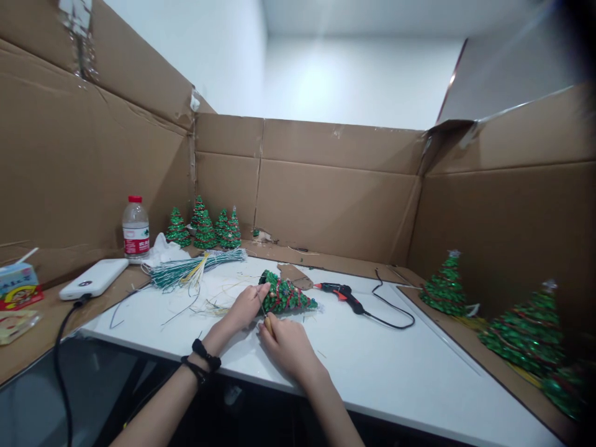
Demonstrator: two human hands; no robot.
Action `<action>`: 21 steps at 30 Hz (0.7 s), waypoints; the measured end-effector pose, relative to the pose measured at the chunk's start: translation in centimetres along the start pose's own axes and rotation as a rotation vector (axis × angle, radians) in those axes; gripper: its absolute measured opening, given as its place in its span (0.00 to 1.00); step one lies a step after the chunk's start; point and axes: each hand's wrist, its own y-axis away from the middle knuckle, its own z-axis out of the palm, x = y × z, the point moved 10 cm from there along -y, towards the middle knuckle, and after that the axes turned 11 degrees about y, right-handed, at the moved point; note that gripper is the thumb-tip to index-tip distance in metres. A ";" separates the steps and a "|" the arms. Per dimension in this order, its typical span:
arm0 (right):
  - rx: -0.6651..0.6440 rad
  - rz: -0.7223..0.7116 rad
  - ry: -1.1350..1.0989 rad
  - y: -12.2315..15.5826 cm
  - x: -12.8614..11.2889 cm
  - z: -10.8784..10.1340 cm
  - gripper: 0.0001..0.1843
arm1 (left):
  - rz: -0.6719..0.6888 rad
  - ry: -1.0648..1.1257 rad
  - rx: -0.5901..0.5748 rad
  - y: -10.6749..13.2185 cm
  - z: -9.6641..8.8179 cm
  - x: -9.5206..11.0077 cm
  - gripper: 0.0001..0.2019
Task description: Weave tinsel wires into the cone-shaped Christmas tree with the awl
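A small green Christmas tree [285,294] with red garland lies on its side on the white board, its tip to the right. My left hand [246,307] is closed on the base end of this tree. In my right hand [289,345], also closed, is a wooden-handled awl [268,324]; its thin metal shaft points up at the tree's base, beside my left fingers. Whether the awl's tip is inside the tree is hidden. A black glue gun [342,294] with an orange trigger lies just right of the tree, its nozzle near a brown cardboard piece [296,276].
A bundle of green and yellow wires [186,270] spreads at the left. Behind it stand several finished trees [205,230] and a bottle [136,231]. A power bank [94,278] lies far left. More trees [526,335] line the right edge. Cardboard walls [339,192] enclose the table.
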 end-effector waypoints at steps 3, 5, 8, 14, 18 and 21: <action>0.001 0.002 0.000 0.0 0.1 0.0 0.14 | 0.008 0.008 0.005 -0.1 0.0 -0.2 0.24; 0.002 0.002 -0.003 0.0 0.1 0.0 0.14 | 0.015 0.014 0.000 -0.1 0.1 -0.2 0.24; 0.000 -0.002 -0.008 -0.1 0.0 0.1 0.13 | 0.007 0.007 0.021 -0.1 -0.1 -0.3 0.24; 0.009 -0.001 0.002 -0.1 0.1 0.2 0.13 | 0.003 0.000 0.010 0.0 -0.1 0.1 0.24; 0.017 -0.002 -0.002 -0.1 0.1 0.1 0.13 | 0.006 -0.006 0.010 0.0 -0.1 0.1 0.24; 0.024 -0.004 -0.001 -0.1 0.1 0.1 0.13 | 0.008 0.011 0.009 -0.1 0.0 -0.1 0.24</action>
